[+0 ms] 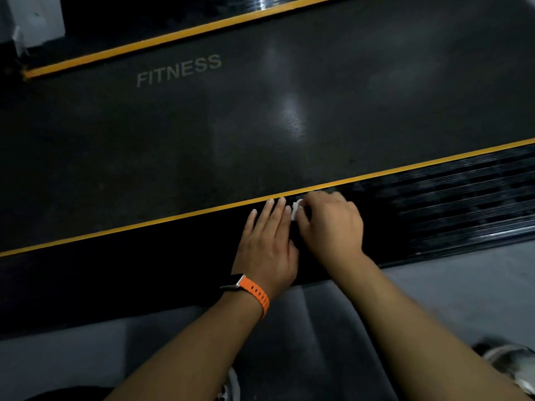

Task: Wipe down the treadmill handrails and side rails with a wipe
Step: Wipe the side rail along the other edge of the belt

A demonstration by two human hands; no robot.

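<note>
Nearest the camera, two bare forearms reach forward over the grey floor (463, 287), with a blurred shoe (511, 364) at the near right. The left wrist wears a watch with an orange rubber strap (256, 295). The left hand (267, 244) lies flat on the near black treadmill side rail (144, 256), fingers straight and close together, their tips by the thin yellow stripe (173, 217) along the rail's far edge. Just to its right, the right hand (333, 224) is curled round a small white wipe (296, 210), pressing it on the same rail. Beyond lies the dark running belt (347, 96) printed FITNESS.
</note>
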